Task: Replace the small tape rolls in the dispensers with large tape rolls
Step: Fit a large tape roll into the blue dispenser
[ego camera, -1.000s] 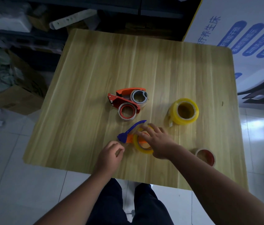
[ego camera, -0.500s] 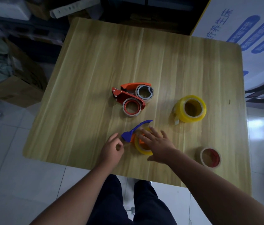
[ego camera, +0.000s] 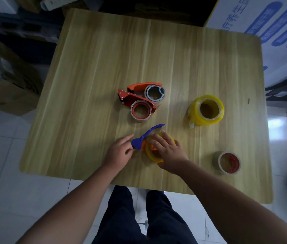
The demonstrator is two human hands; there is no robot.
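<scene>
Since a second ago my left hand (ego camera: 119, 155) has uncurled from a loose fist and slid up to the blue dispenser (ego camera: 145, 137), and the view has drifted so the wooden table (ego camera: 93, 71) sits lower in frame; the loose rolls and the red dispenser have kept their places. Working down from the biggest thing, the table carries everything, and I sit at its near edge. My right hand (ego camera: 169, 153) lies spread and flat over the yellow roll (ego camera: 152, 155) seated on the blue dispenser's orange hub, fingers pressing down on it, not wrapped round it. My left hand is half open, thumb and forefinger pinching the blue head, though I cannot tell how firm that pinch is. The large yellow roll (ego camera: 207, 110) stands well apart on the right. The red dispenser (ego camera: 135, 95) lies farther up the middle with a red-cored roll (ego camera: 141, 110) against it, and I judge that one has yet to be swapped. A small red-cored roll (ego camera: 228, 162) sits alone near the right edge. My worry is a light dispenser under a loose pinch: it may twist or skid when I push the roll home. The roll could also seat crooked on the hub and bind. I cannot see the cutter teeth, so my left fingertips near the head could catch them.
</scene>
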